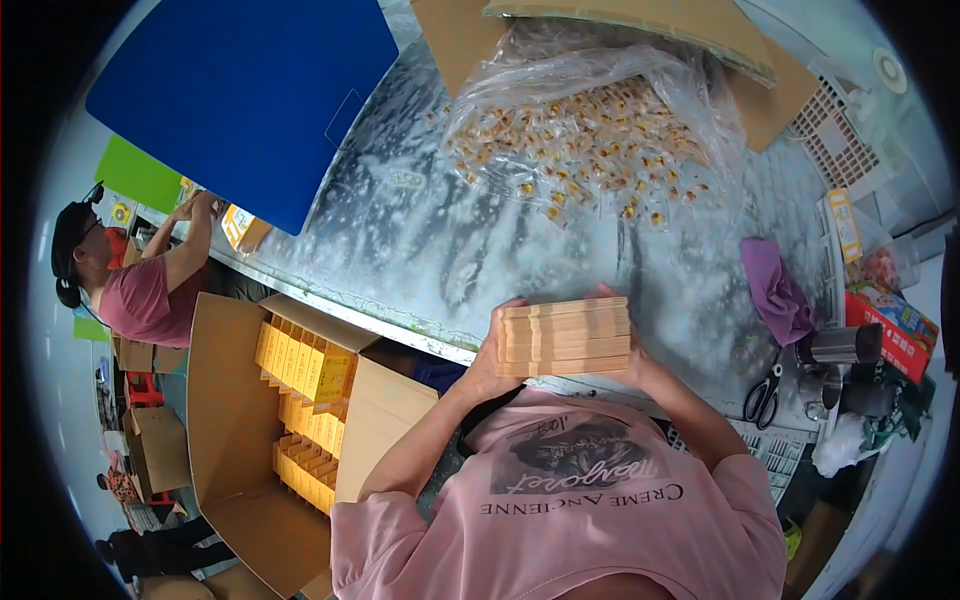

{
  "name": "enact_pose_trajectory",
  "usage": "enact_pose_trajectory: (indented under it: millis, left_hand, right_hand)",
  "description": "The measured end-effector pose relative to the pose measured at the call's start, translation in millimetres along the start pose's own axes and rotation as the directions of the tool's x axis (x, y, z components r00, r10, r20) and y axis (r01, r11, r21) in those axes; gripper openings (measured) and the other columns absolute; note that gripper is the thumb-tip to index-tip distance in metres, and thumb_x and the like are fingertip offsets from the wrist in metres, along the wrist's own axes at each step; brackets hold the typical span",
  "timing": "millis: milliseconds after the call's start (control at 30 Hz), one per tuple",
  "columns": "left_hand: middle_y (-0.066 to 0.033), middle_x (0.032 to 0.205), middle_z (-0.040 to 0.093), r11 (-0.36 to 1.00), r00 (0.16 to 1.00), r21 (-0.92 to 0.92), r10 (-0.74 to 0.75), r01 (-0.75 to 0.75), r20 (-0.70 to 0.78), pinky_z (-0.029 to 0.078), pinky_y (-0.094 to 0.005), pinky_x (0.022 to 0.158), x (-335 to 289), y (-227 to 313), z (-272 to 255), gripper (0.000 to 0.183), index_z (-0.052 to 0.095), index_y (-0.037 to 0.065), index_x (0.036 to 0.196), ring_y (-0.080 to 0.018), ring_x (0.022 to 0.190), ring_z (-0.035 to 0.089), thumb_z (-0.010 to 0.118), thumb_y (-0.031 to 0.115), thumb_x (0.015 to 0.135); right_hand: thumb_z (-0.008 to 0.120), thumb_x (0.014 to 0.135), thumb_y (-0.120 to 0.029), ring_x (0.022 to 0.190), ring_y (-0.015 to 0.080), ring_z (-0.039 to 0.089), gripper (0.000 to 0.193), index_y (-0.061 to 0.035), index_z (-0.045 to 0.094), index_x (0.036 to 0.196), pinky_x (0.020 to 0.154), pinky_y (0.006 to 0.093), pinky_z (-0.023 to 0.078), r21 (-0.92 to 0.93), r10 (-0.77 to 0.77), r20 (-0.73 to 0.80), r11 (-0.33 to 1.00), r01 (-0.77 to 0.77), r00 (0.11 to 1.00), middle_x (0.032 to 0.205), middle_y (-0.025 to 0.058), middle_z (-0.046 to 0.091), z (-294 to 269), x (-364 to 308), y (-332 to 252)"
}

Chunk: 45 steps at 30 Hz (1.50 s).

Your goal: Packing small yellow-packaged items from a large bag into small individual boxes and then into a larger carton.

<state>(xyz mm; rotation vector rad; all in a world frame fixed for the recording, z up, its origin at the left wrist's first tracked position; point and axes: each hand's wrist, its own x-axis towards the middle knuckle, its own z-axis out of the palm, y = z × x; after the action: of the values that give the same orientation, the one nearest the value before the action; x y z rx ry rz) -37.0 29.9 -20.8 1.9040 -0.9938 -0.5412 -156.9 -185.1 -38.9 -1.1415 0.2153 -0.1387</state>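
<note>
A thick stack of flat, folded cartons (pixel 565 338), pale yellow-tan along the edges, is held at the near edge of the table in front of my body. My left hand (pixel 489 358) grips its left end, with the fingers reaching round behind. On the other end my right hand (pixel 637 362) presses in the same way, its fingers partly hidden by the stack. Farther back, a clear plastic bag (pixel 600 130) lies open with many small wrapped pieces, yellow and brown, spilling from its mouth onto the table (pixel 420 240).
A big carton (pixel 235 420) holding rows of yellow boxes (pixel 310 365) stands at my left. A blue panel (pixel 250 90) rises behind it, near a co-worker (pixel 150 290). Right of me are a purple cloth (pixel 775 290), black scissors (pixel 764 398), a red box (pixel 893 328) and a white basket (pixel 840 135).
</note>
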Motion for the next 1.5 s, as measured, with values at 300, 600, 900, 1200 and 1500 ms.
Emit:
enact_pose_trajectory:
  millis: [300, 600, 900, 1200, 1500]
  left_hand:
    - [-0.0183, 0.131, 0.056, 0.605, 0.949, -0.759, -0.311, 0.24, 0.052, 0.045, -0.0371, 0.104, 0.0, 35.7, -38.7, 0.078, 0.031, 0.003, 0.147, -0.0227, 0.12, 0.057, 0.075, 0.007, 0.082]
    - [-0.0176, 0.135, 0.052, 0.575, 0.713, -0.818, -0.561, -0.028, -0.42, 0.05, -0.0394, 0.096, -17.0, 5.8, -23.4, 0.083, 0.019, 0.001, 0.151, -0.0246, 0.12, 0.057, 0.071, 0.022, 0.09]
    - [-0.0166, 0.119, 0.066, 0.572, 0.856, -0.732, -0.516, 0.369, 0.027, 0.057, -0.0348, 0.09, 9.1, -78.0, -180.5, 0.067, 0.047, -0.007, 0.138, -0.0233, 0.102, 0.068, 0.074, 0.013, 0.08]
    - [-0.0219, 0.127, 0.061, 0.762, 0.8, -0.251, -0.546, 0.597, 0.246, 0.052, -0.0355, 0.096, 101.7, -106.1, -288.1, 0.1, 0.04, 0.003, 0.149, -0.0274, 0.112, 0.062, 0.084, 0.035, 0.066]
    - [-0.0217, 0.134, 0.056, 0.831, 0.796, 0.2, -0.556, 0.52, 0.239, 0.04, -0.041, 0.108, 168.3, -139.2, -329.4, 0.11, 0.039, 0.005, 0.15, -0.0347, 0.125, 0.052, 0.087, 0.051, 0.064]
  right_hand:
    - [0.076, 0.085, -0.021, 0.115, 0.0211, 0.06, 0.065, 0.0006, 0.045, 0.138, 0.1, 0.0381, 0.05, 0.2, 0.214, 0.096, 0.953, -0.229, 0.972, 0.128, 0.013, 0.06, 34.1, 21.2, -36.2]
    - [0.072, 0.091, -0.034, 0.116, 0.021, 0.061, 0.053, -0.0097, 0.05, 0.134, 0.099, 0.038, 0.051, 0.615, 0.423, -0.014, 0.718, -0.326, 0.906, 0.126, 0.0056, 0.061, 116.4, 59.0, 17.9]
    - [0.067, 0.095, -0.018, 0.095, 0.02, 0.067, 0.036, -0.0006, 0.058, 0.126, 0.078, 0.032, 0.056, -0.515, 0.157, 0.443, 0.851, 0.107, 0.883, 0.119, 0.013, 0.065, 134.0, 55.9, -25.7]
    - [0.071, 0.088, -0.039, 0.125, 0.0337, 0.052, 0.067, 0.0033, 0.046, 0.135, 0.103, 0.0445, 0.042, -0.512, 0.194, 0.151, 0.854, -0.092, 0.969, 0.133, 0.0273, 0.053, 107.2, 182.0, 22.8]
    - [0.068, 0.091, -0.035, 0.112, 0.0334, 0.06, 0.044, 0.0032, 0.055, 0.109, 0.09, 0.0432, 0.048, -0.808, -0.046, 0.045, 0.586, 0.063, 0.998, 0.124, 0.0271, 0.058, 175.6, 201.7, 45.5]
